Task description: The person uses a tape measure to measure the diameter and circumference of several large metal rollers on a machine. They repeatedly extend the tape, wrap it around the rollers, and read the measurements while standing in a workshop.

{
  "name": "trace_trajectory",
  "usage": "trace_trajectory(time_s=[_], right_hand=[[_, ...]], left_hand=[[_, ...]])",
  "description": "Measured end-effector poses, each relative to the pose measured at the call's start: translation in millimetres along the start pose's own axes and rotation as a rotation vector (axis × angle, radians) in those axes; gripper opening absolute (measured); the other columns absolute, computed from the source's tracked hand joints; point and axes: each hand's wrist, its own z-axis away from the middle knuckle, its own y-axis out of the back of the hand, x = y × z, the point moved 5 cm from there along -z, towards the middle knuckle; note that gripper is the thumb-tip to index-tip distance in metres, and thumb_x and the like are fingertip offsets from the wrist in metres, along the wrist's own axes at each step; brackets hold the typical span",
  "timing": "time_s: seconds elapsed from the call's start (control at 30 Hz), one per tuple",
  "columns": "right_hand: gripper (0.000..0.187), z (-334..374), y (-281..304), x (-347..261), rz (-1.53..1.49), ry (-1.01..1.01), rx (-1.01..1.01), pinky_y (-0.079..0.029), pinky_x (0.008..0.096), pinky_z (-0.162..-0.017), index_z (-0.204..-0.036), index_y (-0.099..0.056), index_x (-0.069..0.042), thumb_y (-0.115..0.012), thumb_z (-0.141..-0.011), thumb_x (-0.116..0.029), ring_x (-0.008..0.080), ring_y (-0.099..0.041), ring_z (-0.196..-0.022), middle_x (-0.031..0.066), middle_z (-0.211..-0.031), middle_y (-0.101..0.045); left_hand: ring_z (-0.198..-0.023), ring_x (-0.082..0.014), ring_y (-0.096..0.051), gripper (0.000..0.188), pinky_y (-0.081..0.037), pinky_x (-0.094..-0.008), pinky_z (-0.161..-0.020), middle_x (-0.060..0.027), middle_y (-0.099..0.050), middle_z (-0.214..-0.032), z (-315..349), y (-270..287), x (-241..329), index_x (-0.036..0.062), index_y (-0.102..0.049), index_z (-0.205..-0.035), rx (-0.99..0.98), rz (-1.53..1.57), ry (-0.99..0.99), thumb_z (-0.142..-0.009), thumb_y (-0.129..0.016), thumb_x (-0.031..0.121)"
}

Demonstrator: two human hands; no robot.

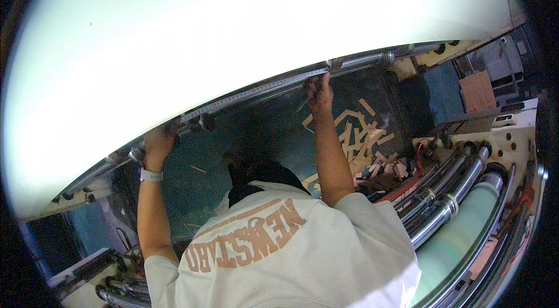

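Left hand: the left hand (158,142), with a white wristband (151,176) at its wrist, reached up to the lower-left end of the visible tape; its fingers were dark and partly hidden, so their grip could not be told.
Right hand: the right hand (319,93) was raised at the upper-right end, fingertips beside the tape (whether they pinched it, I could not tell); the hands were well apart.
Measuring tape: the narrow white measuring tape (253,90) with dark markings ran between the hands, along a shiny round metal shaft (361,62).
Panel edge: the large, glossy white curved panel (262,28) stood directly above the tape, its lower edge close over both hands.
Open room: below the tape, between the forearms, space reached down toward the dark blue-green floor (256,136); flat tan strips (362,140) lay scattered beyond the right forearm.
Right side: a pale green roller (466,232) and metal rods bounded it.
Hard to see: glare washed out the panel; the pale shirt (349,244) covered the lower middle.
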Motion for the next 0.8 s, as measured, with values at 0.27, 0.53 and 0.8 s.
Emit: trace_trajectory(time_s=[0.27,0.53,0.8], right_hand=[[0.014,12,-6,-52,0.226,0.509,0.086,-0.034,0.0224,-0.040,-0.075,-0.049,-0.011,-0.061,-0.078,-0.018,0.0058,-0.042,-0.047,-0.0027,-0.058,-0.047],[0.010,11,-32,-58,0.372,0.689,0.007,-0.036,0.0234,-0.062,-0.078,-0.052,-0.009,-0.062,-0.077,-0.011,0.0097,-0.044,-0.065,-0.0018,-0.074,-0.052],[0.014,-20,-3,-70,0.448,0.666,-0.001,-0.043,0.0290,-0.050,-0.081,-0.050,-0.011,-0.062,-0.078,-0.017,0.0149,-0.050,-0.066,0.0016,-0.073,-0.052]], left_hand=[[-0.089,-0.0366,-0.053,0.038,-0.042,-0.0415,-0.075,-0.0190,-0.057,-0.097,0,11,13,0.0027,-0.055,-0.101,0.015,0.104,0.035,-0.075,-0.061,0.030],[-0.082,-0.0356,-0.056,0.030,-0.045,-0.0414,-0.069,-0.0187,-0.059,-0.089,11,-2,-6,0.0039,-0.057,-0.098,0.149,0.051,0.025,-0.077,-0.058,0.025],[-0.075,-0.0288,-0.059,0.027,-0.047,-0.0377,-0.066,-0.0095,-0.062,-0.085,-2,11,8,0.0110,-0.062,-0.091,0.119,0.168,0.050,-0.075,-0.058,0.033]])
